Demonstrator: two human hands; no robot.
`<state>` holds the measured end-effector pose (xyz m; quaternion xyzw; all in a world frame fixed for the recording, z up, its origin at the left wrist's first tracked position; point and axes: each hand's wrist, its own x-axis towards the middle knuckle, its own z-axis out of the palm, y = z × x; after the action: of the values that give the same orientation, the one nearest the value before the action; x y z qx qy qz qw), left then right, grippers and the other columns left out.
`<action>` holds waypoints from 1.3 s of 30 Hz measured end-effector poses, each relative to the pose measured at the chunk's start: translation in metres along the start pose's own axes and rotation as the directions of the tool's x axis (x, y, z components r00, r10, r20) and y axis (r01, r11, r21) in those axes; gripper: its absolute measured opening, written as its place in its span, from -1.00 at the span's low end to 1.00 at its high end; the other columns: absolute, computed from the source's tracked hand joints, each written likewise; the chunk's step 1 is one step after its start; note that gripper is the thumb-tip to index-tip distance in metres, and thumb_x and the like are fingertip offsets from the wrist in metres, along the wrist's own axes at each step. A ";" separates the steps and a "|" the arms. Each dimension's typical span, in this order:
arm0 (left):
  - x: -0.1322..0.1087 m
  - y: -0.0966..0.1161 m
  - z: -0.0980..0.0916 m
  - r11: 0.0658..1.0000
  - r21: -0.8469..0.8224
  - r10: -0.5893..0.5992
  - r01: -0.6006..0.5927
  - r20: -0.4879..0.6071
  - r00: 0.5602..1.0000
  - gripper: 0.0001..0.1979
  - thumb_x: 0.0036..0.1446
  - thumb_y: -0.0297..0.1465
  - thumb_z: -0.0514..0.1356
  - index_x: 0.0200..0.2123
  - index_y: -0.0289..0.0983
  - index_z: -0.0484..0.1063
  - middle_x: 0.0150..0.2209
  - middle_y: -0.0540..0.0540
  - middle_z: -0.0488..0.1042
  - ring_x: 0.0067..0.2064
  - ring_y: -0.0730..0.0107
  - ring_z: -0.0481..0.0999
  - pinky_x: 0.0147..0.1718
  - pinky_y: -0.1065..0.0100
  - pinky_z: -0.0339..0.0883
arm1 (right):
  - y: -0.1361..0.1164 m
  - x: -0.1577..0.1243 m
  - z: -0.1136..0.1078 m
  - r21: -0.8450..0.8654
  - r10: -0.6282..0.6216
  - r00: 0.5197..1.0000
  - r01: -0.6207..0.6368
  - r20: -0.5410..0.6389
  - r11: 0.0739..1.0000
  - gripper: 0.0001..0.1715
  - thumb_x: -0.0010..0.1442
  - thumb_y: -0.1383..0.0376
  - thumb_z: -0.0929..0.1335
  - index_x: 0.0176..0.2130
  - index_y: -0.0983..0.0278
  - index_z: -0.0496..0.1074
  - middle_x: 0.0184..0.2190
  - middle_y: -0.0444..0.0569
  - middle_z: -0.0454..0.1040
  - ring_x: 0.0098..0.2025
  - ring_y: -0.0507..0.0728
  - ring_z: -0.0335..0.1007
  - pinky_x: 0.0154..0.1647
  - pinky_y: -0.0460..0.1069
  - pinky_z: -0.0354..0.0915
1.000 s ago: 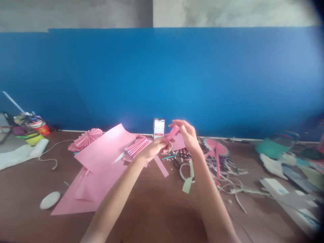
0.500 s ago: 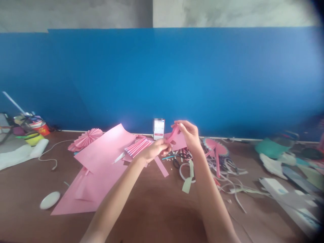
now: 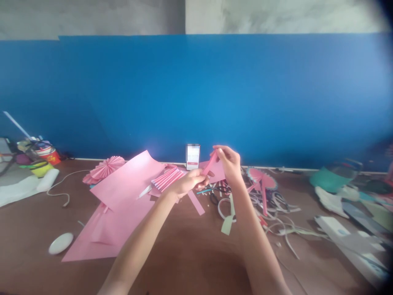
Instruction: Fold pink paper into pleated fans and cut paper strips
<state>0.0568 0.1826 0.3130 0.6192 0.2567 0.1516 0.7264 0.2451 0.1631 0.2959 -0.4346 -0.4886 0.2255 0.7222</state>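
Note:
Between my two hands, above the table, a narrow folded strip of pink paper (image 3: 210,163) slants up to the right. The fingers of my left hand (image 3: 192,181) pinch its lower end. At its upper end my right hand (image 3: 229,162) grips it between thumb and fingers. A pleated pink paper piece (image 3: 167,179) lies just left of my left hand. Below the hands a flat pink strip (image 3: 195,203) rests on the table. Scissors with dark handles (image 3: 214,198) lie under the hands, partly covered.
Large pink sheets (image 3: 129,205) and a pink paper rosette (image 3: 107,167) lie left. A phone (image 3: 193,157) stands upright against the blue wall (image 3: 196,90). To the right are another rosette (image 3: 262,179), tangled paper strips (image 3: 285,227) and a white power strip (image 3: 334,227). A white oval object (image 3: 60,243) lies front left.
The strip between my hands has turned slightly and looks straighter and narrower. My left fingers have shifted a little along its lower end; both arms stay nearly in place.

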 end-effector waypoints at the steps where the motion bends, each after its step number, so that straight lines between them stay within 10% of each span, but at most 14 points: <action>1: 0.000 0.000 0.000 1.000 0.005 -0.002 0.002 0.008 1.000 -0.72 0.27 -0.30 0.18 -0.04 -0.35 0.43 -0.38 0.00 0.30 -0.50 0.58 0.14 -0.47 0.38 -0.01 | 0.000 0.000 0.000 0.014 0.008 1.000 -0.008 -0.011 1.000 -0.69 0.28 0.09 0.39 -0.14 0.25 0.57 -0.41 -0.07 0.59 -0.44 0.06 0.41 -0.37 -0.03 0.34; 30: -0.003 0.009 0.002 1.000 0.010 0.003 -0.003 0.086 0.996 -0.71 0.27 -0.25 0.19 -0.07 -0.35 0.43 -0.40 0.03 0.25 -0.51 0.60 0.08 -0.48 0.38 -0.08 | 0.001 0.000 0.008 0.205 0.113 0.984 -0.083 -0.136 0.975 -0.62 0.17 0.11 0.48 -0.08 0.26 0.51 -0.43 -0.02 0.63 -0.37 0.14 0.55 -0.31 0.01 0.44; 39: -0.008 0.019 0.003 0.999 -0.001 0.034 -0.034 -0.009 0.999 -0.81 0.27 -0.31 0.18 -0.25 -0.34 0.37 -0.45 0.05 0.21 -0.52 0.61 0.05 -0.49 0.40 -0.10 | -0.005 -0.006 0.009 0.166 0.269 0.898 -0.341 0.349 0.925 -0.46 0.21 -0.09 0.42 -0.15 0.33 0.59 -0.41 0.01 0.58 -0.49 0.06 0.36 -0.38 0.00 0.33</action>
<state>0.0537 0.1793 0.3337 0.6223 0.2494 0.1671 0.7229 0.2339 0.1593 0.2980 -0.3800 -0.4960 0.4572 0.6329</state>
